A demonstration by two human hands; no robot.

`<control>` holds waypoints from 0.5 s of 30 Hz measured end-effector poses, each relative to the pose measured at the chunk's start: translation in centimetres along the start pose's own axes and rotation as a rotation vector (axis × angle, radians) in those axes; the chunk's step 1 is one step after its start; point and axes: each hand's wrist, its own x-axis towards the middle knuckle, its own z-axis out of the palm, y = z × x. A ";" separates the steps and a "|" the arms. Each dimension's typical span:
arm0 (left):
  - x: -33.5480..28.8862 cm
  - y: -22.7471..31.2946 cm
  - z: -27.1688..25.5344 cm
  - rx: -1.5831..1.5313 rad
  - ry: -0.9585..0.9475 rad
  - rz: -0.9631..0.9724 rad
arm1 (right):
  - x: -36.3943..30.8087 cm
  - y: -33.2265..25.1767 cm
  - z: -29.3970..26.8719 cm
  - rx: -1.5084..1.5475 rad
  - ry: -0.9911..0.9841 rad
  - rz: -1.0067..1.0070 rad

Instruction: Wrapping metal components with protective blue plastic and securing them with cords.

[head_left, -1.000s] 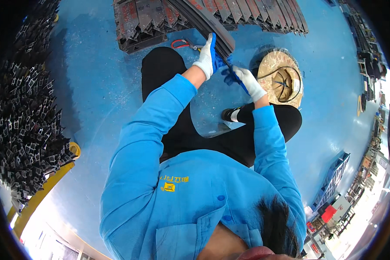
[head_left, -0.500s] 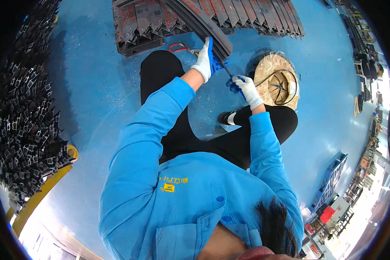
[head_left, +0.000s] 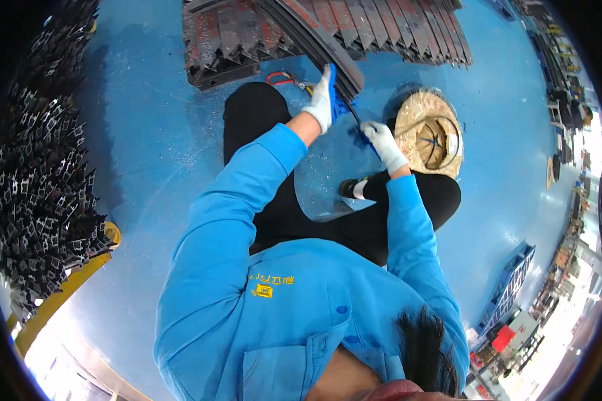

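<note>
I sit on a blue floor in a blue jacket and black trousers, both hands in white gloves with blue palms. My left hand [head_left: 322,100] presses against the end of a long dark curved metal strip [head_left: 314,40] that runs up over a row of dark metal parts. My right hand [head_left: 383,142] is closed around a thin dark tool [head_left: 352,112] whose tip reaches up to the strip's end, just right of my left hand. Pliers with red handles [head_left: 286,78] lie on the floor left of my left hand.
A row of dark metal profiles [head_left: 394,30] lies across the top. A round wooden spool [head_left: 429,134] with wire sits right of my right hand. A large heap of short black metal sections [head_left: 37,180] fills the left side, with a yellow edge [head_left: 80,274] below it.
My right hand has drifted a little away from the left, toward the spool; the left hand stays on the strip's end. The view has shifted slightly.
</note>
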 end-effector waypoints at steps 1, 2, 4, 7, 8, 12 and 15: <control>0.2 0.0 0.1 -0.010 0.015 0.000 | 0.0 0.6 -0.6 0.014 -0.060 0.059; 0.3 -0.2 0.3 -0.020 0.024 -0.014 | 0.4 1.0 -0.6 0.009 -0.080 0.041; 1.1 -0.7 0.2 -0.028 0.037 -0.008 | 1.2 2.2 -0.2 0.051 -0.043 0.034; 1.6 -1.2 -1.1 -0.024 0.004 0.007 | 2.0 2.7 0.8 0.099 0.000 0.043; 1.7 -1.2 -1.3 -0.032 0.008 0.012 | 2.2 2.5 1.0 0.090 -0.008 0.034; 2.2 -1.0 -2.0 -0.072 0.025 -0.013 | 1.1 0.4 0.8 0.052 -0.006 0.026; 2.5 -0.8 -2.4 -0.102 0.025 -0.054 | -0.3 -0.8 0.0 0.023 0.020 0.026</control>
